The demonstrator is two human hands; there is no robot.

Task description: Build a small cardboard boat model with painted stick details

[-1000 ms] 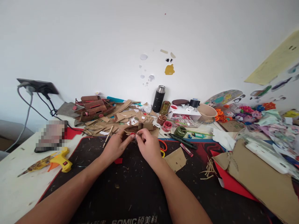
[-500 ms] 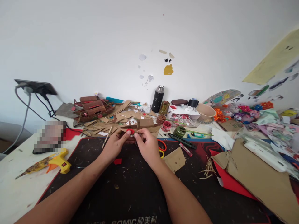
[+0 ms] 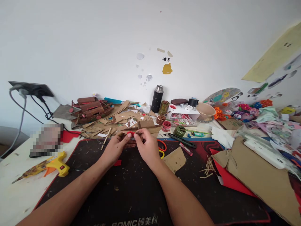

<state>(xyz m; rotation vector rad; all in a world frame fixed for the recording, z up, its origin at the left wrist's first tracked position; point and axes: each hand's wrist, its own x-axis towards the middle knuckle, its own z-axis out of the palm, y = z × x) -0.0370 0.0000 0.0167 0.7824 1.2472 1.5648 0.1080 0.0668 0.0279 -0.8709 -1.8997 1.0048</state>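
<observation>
Over the far part of the black desk mat (image 3: 131,191), my left hand (image 3: 115,147) and my right hand (image 3: 147,145) meet, fingertips almost touching. Between them they pinch a small red piece (image 3: 130,134), perhaps paper; its full shape is hidden by my fingers. Brown cardboard shows just behind the fingertips, and I cannot tell whether it is part of what I hold. A red paper scrap (image 3: 118,163) lies on the mat beside my left wrist. Scissors with red and yellow handles (image 3: 161,149) are partly covered by my right hand.
A yellow glue gun (image 3: 53,164) lies at left. Behind stand a brown model boat (image 3: 94,110), cardboard scraps (image 3: 119,117), a black flask (image 3: 157,99) and paint jars (image 3: 180,131). At right are a cut cardboard piece (image 3: 175,160) and a large cardboard sheet (image 3: 261,179) over red paper.
The view has shifted slightly, so the scene sits a little further left. My fingers have closed in a bit around the red piece, and less of it shows.
</observation>
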